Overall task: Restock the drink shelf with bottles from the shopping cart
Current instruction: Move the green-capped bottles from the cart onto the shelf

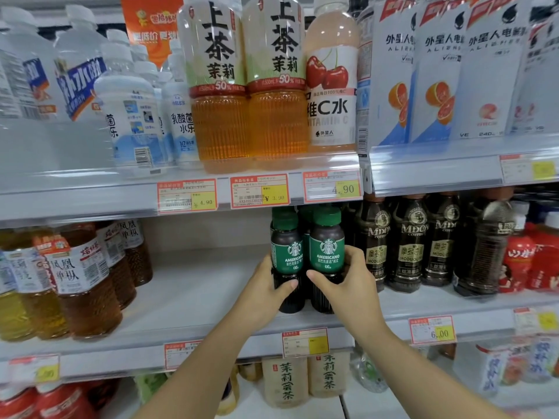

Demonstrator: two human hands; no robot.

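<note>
Two dark coffee bottles with green caps and green Americano labels stand upright side by side on the middle shelf (187, 300). My left hand (266, 291) grips the lower part of the left coffee bottle (286, 252). Around the base of the right coffee bottle (327, 246) curls my right hand (348, 285), thumb across the front. More green-capped bottles stand behind these two, mostly hidden. The shopping cart is out of view.
Dark coffee bottles (411, 240) stand close on the right, amber tea bottles (84, 282) on the left, with a bare gap of shelf between. Large tea bottles (248, 86) and cartons (438, 71) fill the upper shelf. Price tags (260, 190) line the shelf edges.
</note>
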